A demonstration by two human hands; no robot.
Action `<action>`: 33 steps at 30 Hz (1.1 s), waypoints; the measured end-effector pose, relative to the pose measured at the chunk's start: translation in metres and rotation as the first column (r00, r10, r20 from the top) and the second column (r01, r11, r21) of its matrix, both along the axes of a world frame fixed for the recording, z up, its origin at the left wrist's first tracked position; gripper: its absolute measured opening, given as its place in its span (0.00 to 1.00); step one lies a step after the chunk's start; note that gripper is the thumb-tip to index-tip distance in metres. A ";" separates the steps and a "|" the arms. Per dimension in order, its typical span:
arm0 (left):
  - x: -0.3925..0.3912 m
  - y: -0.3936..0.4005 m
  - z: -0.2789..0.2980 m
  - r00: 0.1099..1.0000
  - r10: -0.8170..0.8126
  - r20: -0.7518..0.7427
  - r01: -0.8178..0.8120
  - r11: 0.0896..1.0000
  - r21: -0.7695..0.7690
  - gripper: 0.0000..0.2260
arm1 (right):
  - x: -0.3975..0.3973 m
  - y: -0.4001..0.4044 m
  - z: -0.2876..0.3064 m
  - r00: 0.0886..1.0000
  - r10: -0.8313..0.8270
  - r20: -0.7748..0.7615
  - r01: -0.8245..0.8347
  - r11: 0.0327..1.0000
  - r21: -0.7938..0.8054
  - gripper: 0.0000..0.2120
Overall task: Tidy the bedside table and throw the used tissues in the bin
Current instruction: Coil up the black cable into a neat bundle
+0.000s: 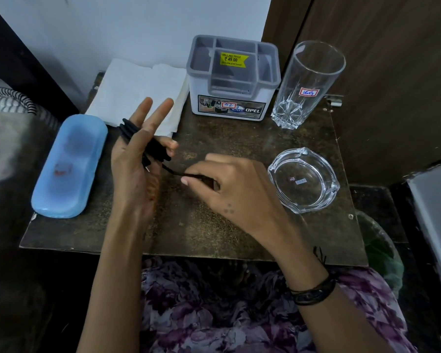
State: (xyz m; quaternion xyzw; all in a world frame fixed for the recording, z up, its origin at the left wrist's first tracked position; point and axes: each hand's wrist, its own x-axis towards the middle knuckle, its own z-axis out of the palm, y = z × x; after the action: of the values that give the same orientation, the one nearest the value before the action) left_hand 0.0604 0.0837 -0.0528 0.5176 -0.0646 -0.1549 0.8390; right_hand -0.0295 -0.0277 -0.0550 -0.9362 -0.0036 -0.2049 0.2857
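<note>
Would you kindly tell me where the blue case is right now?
In the head view, the blue case lies at the table's left edge, beside the left hand and just in front of the white tissues.

Single head-worn wide-angle view, looking forward and steeply down from close range onto the dark mottled bedside tabletop (189,225), walls behind

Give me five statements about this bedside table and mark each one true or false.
1. The left hand has a black cord wound around its fingers. True.
2. The tall glass lies on its side. False: it stands upright.
3. The blue case is at the table's left edge. True.
4. The ashtray is full of tissues. False: it looks empty.
5. The right hand pinches the cord's loose end. True.
</note>
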 end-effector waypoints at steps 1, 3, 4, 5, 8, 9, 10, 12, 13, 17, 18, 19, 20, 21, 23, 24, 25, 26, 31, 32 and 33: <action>0.001 0.000 0.000 1.000 0.011 -0.003 -0.011 1.000 0.004 0.17 | 0.000 -0.001 0.000 0.999 -0.001 0.039 0.001 1.000 0.001 0.07; 0.002 0.000 -0.001 0.999 0.032 -0.030 -0.032 0.999 -0.009 0.17 | -0.001 -0.005 0.000 0.994 0.004 0.105 -0.004 1.000 -0.004 0.07; 0.002 0.000 -0.002 0.998 0.041 -0.048 -0.042 0.999 -0.029 0.16 | -0.002 -0.006 0.001 0.991 0.011 0.134 -0.010 1.000 -0.008 0.07; 0.003 0.000 -0.003 0.997 0.048 -0.068 -0.052 0.997 -0.058 0.16 | -0.002 -0.007 0.001 0.987 0.022 0.161 -0.020 1.000 -0.014 0.07; 0.006 0.002 -0.006 0.985 0.055 -0.162 -0.086 0.978 -0.191 0.15 | -0.003 -0.009 0.001 0.979 0.050 0.199 -0.042 0.998 -0.045 0.07; 0.007 0.003 -0.006 0.977 0.045 -0.210 -0.099 0.963 -0.252 0.15 | -0.003 -0.010 0.001 0.979 0.048 0.196 -0.039 0.998 -0.051 0.07; 0.008 0.005 -0.006 0.966 0.028 -0.258 -0.113 0.940 -0.321 0.15 | -0.003 -0.010 0.001 0.981 0.041 0.191 -0.032 0.998 -0.051 0.07; 0.009 0.010 -0.007 0.945 -0.013 -0.328 -0.150 0.872 -0.467 0.15 | -0.003 -0.013 0.000 0.984 0.023 0.175 -0.015 0.999 -0.046 0.07; 0.010 0.011 -0.007 0.938 -0.020 -0.346 -0.172 0.840 -0.514 0.15 | -0.003 -0.014 0.000 0.986 0.017 0.168 -0.009 0.999 -0.049 0.07; 0.013 0.011 -0.011 0.950 0.044 -0.311 -0.169 0.906 -0.389 0.15 | -0.003 -0.016 -0.001 0.981 0.013 0.195 0.006 0.995 -0.097 0.08; 0.013 0.009 -0.011 0.961 0.074 -0.265 -0.154 0.943 -0.295 0.15 | -0.003 -0.016 0.000 0.977 0.010 0.213 0.012 0.995 -0.102 0.08; 0.013 0.008 -0.012 0.974 0.095 -0.208 -0.136 0.971 -0.197 0.16 | -0.003 -0.016 0.000 0.973 0.006 0.231 0.019 0.994 -0.105 0.08; 0.013 0.006 -0.012 0.984 0.101 -0.147 -0.117 0.987 -0.107 0.16 | -0.003 -0.016 0.000 0.968 0.002 0.249 0.026 0.994 -0.109 0.08; 0.013 0.006 -0.013 0.992 0.090 -0.088 -0.093 0.995 -0.026 0.16 | -0.003 -0.016 0.001 0.964 -0.005 0.265 0.037 0.993 -0.116 0.08; 0.011 0.005 -0.013 0.999 0.010 0.033 -0.014 0.992 0.123 0.16 | -0.004 -0.016 0.000 0.956 -0.029 0.290 0.068 0.990 -0.125 0.07; 0.009 0.004 -0.014 0.994 -0.063 0.085 0.045 0.981 0.191 0.16 | -0.004 -0.016 0.000 0.952 -0.045 0.303 0.086 0.989 -0.123 0.07; 0.007 0.004 -0.014 0.982 -0.143 0.122 0.109 0.962 0.251 0.16 | -0.004 -0.017 0.001 0.946 -0.062 0.317 0.104 0.988 -0.117 0.07; 0.004 0.003 -0.013 0.966 -0.219 0.138 0.169 0.937 0.305 0.16 | -0.004 -0.018 0.001 0.940 -0.076 0.332 0.118 0.987 -0.107 0.07; -0.006 0.001 -0.004 0.890 -0.443 0.108 0.355 0.822 0.446 0.12 | -0.004 -0.024 0.003 0.939 -0.117 0.324 0.121 0.993 0.005 0.08; -0.006 0.001 -0.003 0.872 -0.482 0.086 0.400 0.803 0.442 0.12 | -0.004 -0.025 0.003 0.944 -0.114 0.311 0.110 0.993 0.028 0.08; -0.006 0.002 -0.003 0.846 -0.527 0.077 0.448 0.782 0.433 0.14 | -0.004 -0.025 0.003 0.948 -0.106 0.301 0.096 0.994 0.046 0.08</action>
State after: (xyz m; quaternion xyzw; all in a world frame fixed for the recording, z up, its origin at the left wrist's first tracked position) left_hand 0.0548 0.0861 -0.0559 0.6552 -0.2453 -0.3260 0.6358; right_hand -0.0334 -0.0531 -0.0524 -0.8882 0.0038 -0.3601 0.2853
